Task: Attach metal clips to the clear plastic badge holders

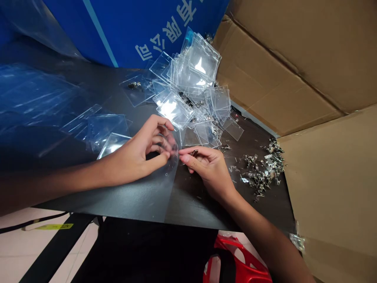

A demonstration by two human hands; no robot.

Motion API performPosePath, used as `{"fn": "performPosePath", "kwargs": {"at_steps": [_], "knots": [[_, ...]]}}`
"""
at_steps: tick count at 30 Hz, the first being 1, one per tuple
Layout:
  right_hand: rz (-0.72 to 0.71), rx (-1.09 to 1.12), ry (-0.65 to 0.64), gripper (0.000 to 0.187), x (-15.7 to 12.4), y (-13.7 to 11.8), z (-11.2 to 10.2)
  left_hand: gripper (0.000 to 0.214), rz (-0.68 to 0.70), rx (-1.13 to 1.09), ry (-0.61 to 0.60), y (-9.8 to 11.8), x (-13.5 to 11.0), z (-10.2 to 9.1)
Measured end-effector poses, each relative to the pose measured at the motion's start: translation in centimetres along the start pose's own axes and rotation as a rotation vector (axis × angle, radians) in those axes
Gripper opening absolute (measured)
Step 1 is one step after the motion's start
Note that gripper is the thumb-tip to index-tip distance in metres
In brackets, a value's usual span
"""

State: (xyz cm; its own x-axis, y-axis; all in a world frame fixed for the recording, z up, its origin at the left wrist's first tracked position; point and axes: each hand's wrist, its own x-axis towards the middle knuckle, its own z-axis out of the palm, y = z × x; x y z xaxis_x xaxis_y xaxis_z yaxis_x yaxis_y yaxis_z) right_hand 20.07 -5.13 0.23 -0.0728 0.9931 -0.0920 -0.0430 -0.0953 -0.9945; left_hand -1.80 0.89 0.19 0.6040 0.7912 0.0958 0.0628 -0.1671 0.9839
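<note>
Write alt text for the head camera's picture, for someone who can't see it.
Over a dark table, a bare left hand holds a thin clear plastic piece, and a bare right hand holds what looks like a small metal clip. Beyond lies a heap of clear rectangular plastic holders; rightward, a pile of silvery metal clips beside brown cardboard.

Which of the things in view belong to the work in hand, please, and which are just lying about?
Apparently in the work:
- clear plastic piece in the left hand
- metal clip in the right hand
- heaped clear sleeves
- heaped metal clips

Apparently just about:
- blue printed panel
- cardboard
- red plastic object
</note>
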Motion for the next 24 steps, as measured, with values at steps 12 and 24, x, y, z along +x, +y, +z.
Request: {"fn": "performPosePath", "kwargs": {"at_steps": [12, 24], "knots": [[0.0, 0.081, -0.026, 0.03, -0.2, 1.2, -0.3, 0.055, -0.04, 0.008, 0.036, -0.5, -0.1, -0.2], [0.03, 0.195, -0.144, 0.026, -0.1, 0.6, -0.5, 0.046, -0.043, 0.066, 0.129, 0.3, 0.5, -0.1]]}}
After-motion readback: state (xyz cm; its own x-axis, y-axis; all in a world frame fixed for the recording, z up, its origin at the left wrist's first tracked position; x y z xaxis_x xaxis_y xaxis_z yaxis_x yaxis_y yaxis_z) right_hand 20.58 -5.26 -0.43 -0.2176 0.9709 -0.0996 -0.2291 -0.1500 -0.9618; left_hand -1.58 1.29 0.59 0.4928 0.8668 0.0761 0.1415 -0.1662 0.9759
